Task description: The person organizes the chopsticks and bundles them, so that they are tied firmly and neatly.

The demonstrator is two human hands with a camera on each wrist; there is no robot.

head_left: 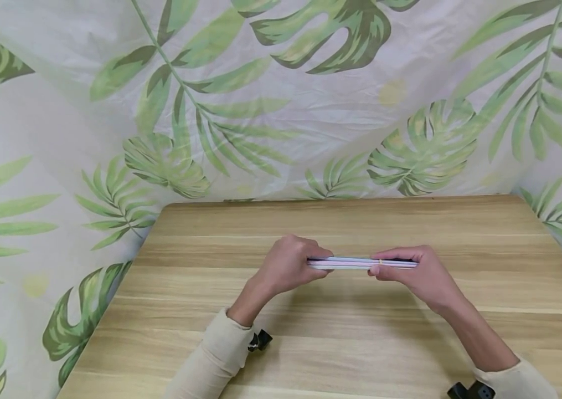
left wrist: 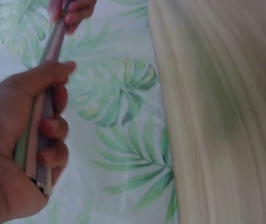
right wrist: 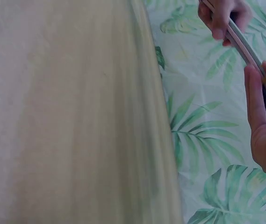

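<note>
Both hands hold a thin flat stack [head_left: 350, 262] of pale white and lavender sheets edge-on, level, just above the wooden table [head_left: 340, 338]. My left hand [head_left: 305, 265] grips the stack's left end, thumb on top and fingers curled beneath, as the left wrist view shows of the left hand [left wrist: 39, 140] and the stack [left wrist: 53, 46]. My right hand [head_left: 379, 270] pinches the right part, where a thin yellow band [head_left: 382, 261] circles the stack. In the right wrist view the right hand [right wrist: 259, 112] has its thumb beside the band [right wrist: 265, 79] on the stack [right wrist: 245, 46].
A leaf-print cloth [head_left: 281, 111] hangs behind the table and drapes down on both sides. Beige sleeves [head_left: 221, 354] cover both forearms, with small black camera mounts [head_left: 259, 339] at the wrists. The table's far edge [head_left: 340, 198] meets the cloth.
</note>
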